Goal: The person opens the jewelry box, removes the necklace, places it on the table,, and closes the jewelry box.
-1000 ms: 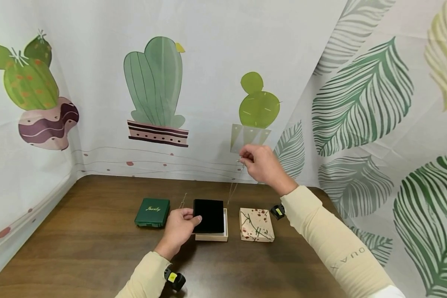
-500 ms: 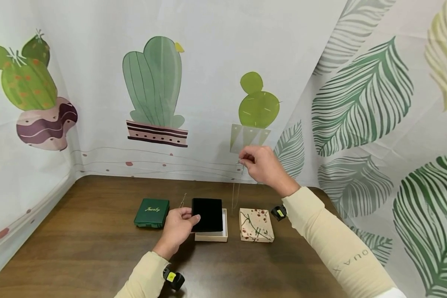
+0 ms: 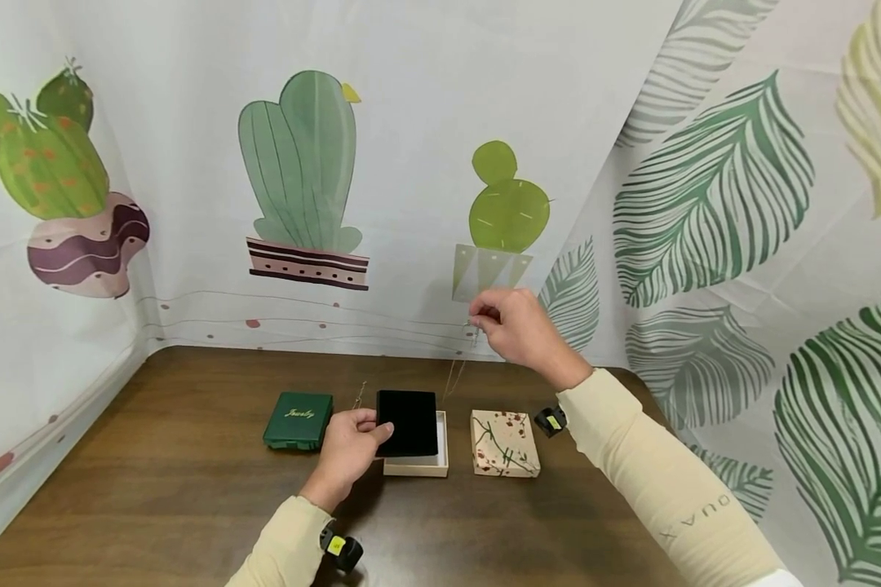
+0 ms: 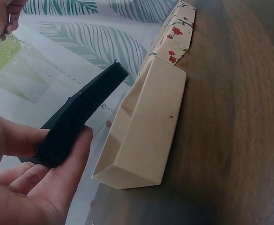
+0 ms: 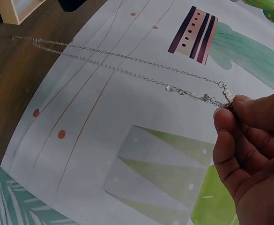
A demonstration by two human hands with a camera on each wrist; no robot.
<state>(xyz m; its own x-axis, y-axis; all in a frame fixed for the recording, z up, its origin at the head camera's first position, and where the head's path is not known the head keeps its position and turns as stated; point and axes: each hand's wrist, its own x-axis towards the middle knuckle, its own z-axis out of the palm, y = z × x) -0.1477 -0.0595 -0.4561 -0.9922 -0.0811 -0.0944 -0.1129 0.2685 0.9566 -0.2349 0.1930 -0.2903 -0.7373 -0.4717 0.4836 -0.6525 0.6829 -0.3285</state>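
My left hand [image 3: 348, 453] grips a black foam pad [image 3: 407, 424] by its left edge, thumb on top and fingers beneath. In the left wrist view the pad [image 4: 80, 115] tilts above an open cream box base [image 4: 148, 126]. Higher up and to the right, my right hand [image 3: 515, 328] pinches a thin silver necklace [image 3: 453, 375], which hangs down in a long loop. The right wrist view shows thumb and fingertips on the necklace's upper end, with the chain [image 5: 122, 69] trailing away from them.
A cream lid with a floral print [image 3: 505, 443] lies right of the box. On the left sits a green jewelry box [image 3: 298, 420], with another thin chain [image 3: 360, 395] beside it. A printed curtain [image 3: 411, 163] stands behind the brown table [image 3: 191, 473].
The hanging necklace swings: its lower end went right, then back left. Both hands keep their hold, and the black pad has shifted slightly left in the view.
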